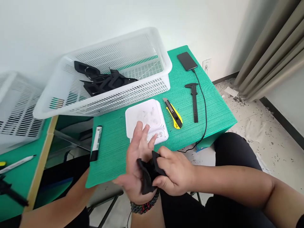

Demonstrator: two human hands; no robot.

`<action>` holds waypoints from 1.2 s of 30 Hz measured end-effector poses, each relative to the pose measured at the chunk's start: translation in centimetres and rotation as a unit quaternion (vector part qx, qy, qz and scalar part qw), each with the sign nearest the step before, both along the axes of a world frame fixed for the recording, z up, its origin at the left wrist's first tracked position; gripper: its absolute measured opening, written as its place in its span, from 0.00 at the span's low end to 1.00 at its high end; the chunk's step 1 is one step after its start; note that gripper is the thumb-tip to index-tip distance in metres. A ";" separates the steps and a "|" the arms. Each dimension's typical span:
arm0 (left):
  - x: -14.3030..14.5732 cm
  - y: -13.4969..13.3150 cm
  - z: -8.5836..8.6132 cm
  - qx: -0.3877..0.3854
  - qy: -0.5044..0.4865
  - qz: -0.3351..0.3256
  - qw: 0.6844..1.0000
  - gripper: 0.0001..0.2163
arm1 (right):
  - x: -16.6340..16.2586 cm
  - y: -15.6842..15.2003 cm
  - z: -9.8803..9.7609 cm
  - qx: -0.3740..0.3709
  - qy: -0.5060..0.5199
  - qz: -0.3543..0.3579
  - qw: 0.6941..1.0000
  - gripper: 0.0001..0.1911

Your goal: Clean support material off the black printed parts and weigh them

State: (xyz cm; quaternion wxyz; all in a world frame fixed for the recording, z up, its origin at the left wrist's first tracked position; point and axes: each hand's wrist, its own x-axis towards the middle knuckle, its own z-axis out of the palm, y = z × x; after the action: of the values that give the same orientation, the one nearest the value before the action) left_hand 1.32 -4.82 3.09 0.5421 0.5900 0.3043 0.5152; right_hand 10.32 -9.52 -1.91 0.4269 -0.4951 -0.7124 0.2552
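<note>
My right hand (177, 171) is closed around an angular black plastic part (147, 177), thumb and fingers gripping its edge. The part rests against the palm of my left hand (137, 161), whose fingers are spread and pointing away; a dark beaded bracelet (144, 205) is on that wrist. Just beyond my left fingertips is a white digital scale (144, 115) with dark specks on its plate. To its right lies a yellow utility knife (174, 115), blade partly out. Part of the black piece is hidden by my right fingers.
A white basket (114, 98) of black parts stands behind the scale. A marker (96, 142), a caliper (194, 101) and a cabled phone (187, 60) lie on the green table (114, 167). Another person's forearm (61, 205) shows at lower left. Black scraps litter the floor (273, 152).
</note>
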 end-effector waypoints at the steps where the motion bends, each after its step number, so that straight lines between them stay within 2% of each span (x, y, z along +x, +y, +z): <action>1: -0.1 0.1 0.0 -0.005 0.002 -0.003 1.000 0.32 | 0.0 -0.2 0.1 -0.009 -0.016 0.000 1.000 0.28; 7: -0.2 0.8 0.4 -0.048 -0.009 0.008 0.999 0.31 | 0.2 -1.1 1.2 -0.039 -0.053 0.011 0.998 0.30; 12: 0.6 0.1 0.6 -0.044 -0.047 0.062 0.996 0.30 | 1.0 -1.1 1.8 -0.017 -0.025 0.039 0.999 0.27; 18: 2.9 -2.8 -2.0 -0.070 -0.042 0.025 0.996 0.33 | 2.2 -0.5 2.7 0.021 0.147 -0.045 0.988 0.26; 21: 2.5 -2.6 -2.1 -0.051 -0.004 0.028 0.998 0.29 | 1.8 -0.3 2.9 0.010 0.214 -0.065 0.975 0.27; 23: 1.7 -1.7 -1.6 -0.049 0.016 0.032 0.998 0.27 | 1.4 -0.1 2.7 -0.014 0.198 -0.038 0.979 0.26; 26: 0.5 -0.2 -0.8 -0.080 0.023 0.017 0.996 0.29 | 1.1 0.0 2.1 -0.063 0.118 0.014 0.991 0.24; 29: -0.2 0.7 -0.2 -0.090 0.031 0.020 0.995 0.30 | 1.0 -0.1 1.9 -0.101 0.046 0.038 0.993 0.22; 33: -0.7 1.2 0.6 -0.134 0.021 0.003 0.991 0.30 | 0.7 -1.0 2.3 -0.123 -0.025 0.055 0.991 0.23; 36: -0.5 1.0 0.5 -0.130 0.010 0.030 0.991 0.30 | 0.6 -1.4 2.6 -0.116 -0.024 0.059 0.991 0.24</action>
State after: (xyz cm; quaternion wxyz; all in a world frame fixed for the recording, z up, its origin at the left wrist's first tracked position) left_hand 0.79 -3.86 3.62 0.5955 0.5102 0.3917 0.4813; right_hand 10.88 -10.90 0.69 0.3336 -0.5042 -0.7160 0.3490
